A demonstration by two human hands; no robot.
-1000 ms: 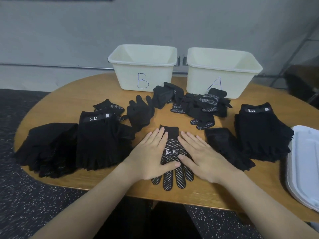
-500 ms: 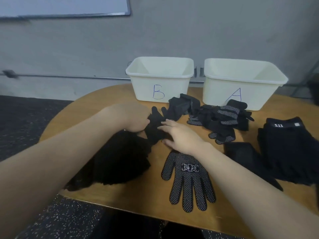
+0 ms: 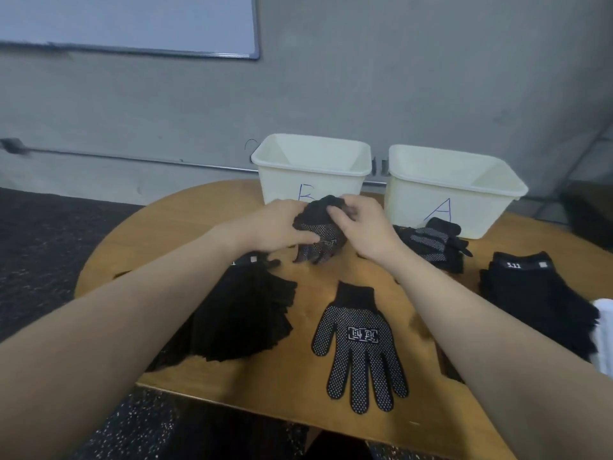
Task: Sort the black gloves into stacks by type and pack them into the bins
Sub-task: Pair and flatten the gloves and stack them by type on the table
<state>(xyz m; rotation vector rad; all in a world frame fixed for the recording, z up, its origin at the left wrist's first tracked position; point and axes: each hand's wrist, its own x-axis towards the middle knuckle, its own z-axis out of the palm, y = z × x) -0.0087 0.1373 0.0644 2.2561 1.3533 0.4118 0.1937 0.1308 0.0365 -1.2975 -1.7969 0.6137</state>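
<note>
gripping a dotted glove (image 3: 320, 235) between left hand (image 3: 277, 227) and right hand (image 3: 363, 224) (bunched).

The counter (image 3: 185, 234) is smooth wood with a dull sheen. The two bins (image 3: 311, 174) at the far side are cream plastic, smooth and slightly glossy. The flat glove (image 3: 360, 346) nearest is matt black knitted cloth, its palm studded with small pale rubbery dots. The glove (image 3: 320, 232) held between the hands is the same dotted knit. The stack (image 3: 537, 293) at right is plain matt cloth. The floor (image 3: 43, 247) looks dark, rough and speckled.
</note>
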